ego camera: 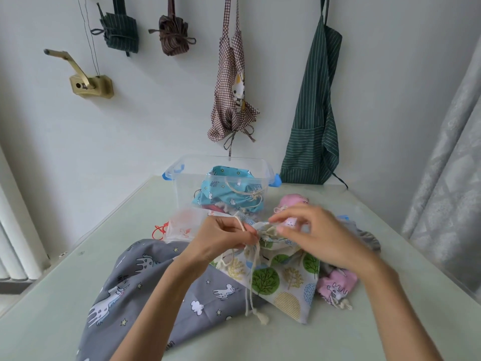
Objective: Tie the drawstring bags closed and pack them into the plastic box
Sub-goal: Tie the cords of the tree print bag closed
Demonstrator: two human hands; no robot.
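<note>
A cream drawstring bag printed with green trees [281, 280] lies mid-table, its gathered mouth raised between my hands. My left hand [221, 238] grips the cream drawstring [256, 259] at the bag's mouth. My right hand [315, 235] pinches the gathered top edge from the right. The cord's loose ends hang down to a knot near the table. Behind stands the clear plastic box [182, 183] with blue latches, holding a tied blue bag [229, 196]. A large grey unicorn bag [145, 285] lies under my left forearm. Pink bags sit at the right [335, 282] and by the box [291, 200].
A translucent pouch with red cord [182, 225] lies left of the box. A grey cloth [364, 238] sits behind my right hand. Aprons and folded bags hang on the wall; a green striped apron [312, 126] reaches the table's far right. A curtain hangs at the right.
</note>
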